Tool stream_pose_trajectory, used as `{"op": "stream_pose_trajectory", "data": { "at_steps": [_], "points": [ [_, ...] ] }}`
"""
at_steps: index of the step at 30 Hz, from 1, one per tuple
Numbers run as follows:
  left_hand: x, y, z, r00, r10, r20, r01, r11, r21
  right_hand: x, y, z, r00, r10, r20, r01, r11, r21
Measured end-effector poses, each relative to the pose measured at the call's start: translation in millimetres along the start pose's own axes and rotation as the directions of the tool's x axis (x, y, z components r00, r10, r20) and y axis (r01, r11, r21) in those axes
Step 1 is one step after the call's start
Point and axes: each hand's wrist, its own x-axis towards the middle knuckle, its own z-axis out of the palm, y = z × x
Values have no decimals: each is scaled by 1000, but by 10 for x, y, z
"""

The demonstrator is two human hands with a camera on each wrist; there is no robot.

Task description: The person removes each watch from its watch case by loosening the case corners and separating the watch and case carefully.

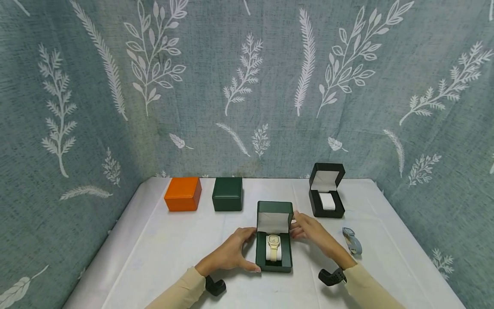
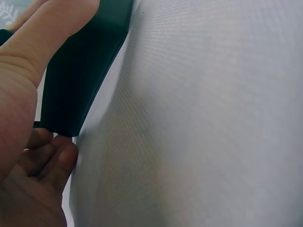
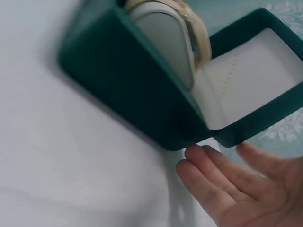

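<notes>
An open green watch box [image 1: 286,257] stands on the white-covered table with its lid [image 1: 275,207] raised. Inside, a pale yellow watch [image 1: 273,243] is wrapped round a white cushion. My left hand [image 1: 230,251] spans the box's left side, thumb at the front corner and fingers curled at the rear one, as the left wrist view also shows. At the box's right rear, by the hinge, is my right hand [image 1: 312,231]. Its fingers [image 3: 210,177] are nearly straight and touch the box and lid edge in the right wrist view.
A blue-grey watch [image 1: 353,241] lies right of my right hand. Behind it stands an open black watch box [image 1: 315,202] with a white cushion [image 1: 327,201]. Closed orange [image 1: 183,194] and dark green [image 1: 227,194] boxes sit at the back left. Patterned curtains [image 1: 270,86] surround the table.
</notes>
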Motion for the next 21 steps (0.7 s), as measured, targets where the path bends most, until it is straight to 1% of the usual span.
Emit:
{"op": "stream_pose_trajectory", "data": {
  "at_steps": [3, 5, 10, 13, 15, 21],
  "points": [
    [-2, -1, 3, 1000, 0, -1, 0, 1000, 0, -53, 63, 16, 1000, -13, 9, 13, 1000, 0],
    [-3, -7, 3, 1000, 3, -2, -3, 1000, -3, -86, 101, 25, 999, -35, 18, 35, 999, -23],
    [-12, -20, 5, 1000, 20, -4, -20, 1000, -6, -174, 161, 63, 995, -93, 28, 96, 987, -129],
    [-10, -20, 3, 1000, 28, -9, -28, 1000, 1, -213, 179, 83, 993, -107, 39, 112, 980, -162],
    [-8, -17, 1, 999, 32, -12, -32, 999, 6, -235, 186, 95, 993, -109, 49, 116, 979, -168],
    [-14, -2, -3, 1000, 13, -7, -13, 1000, 7, -293, 210, 148, 990, -119, 81, 128, 985, -114]
  ]
}}
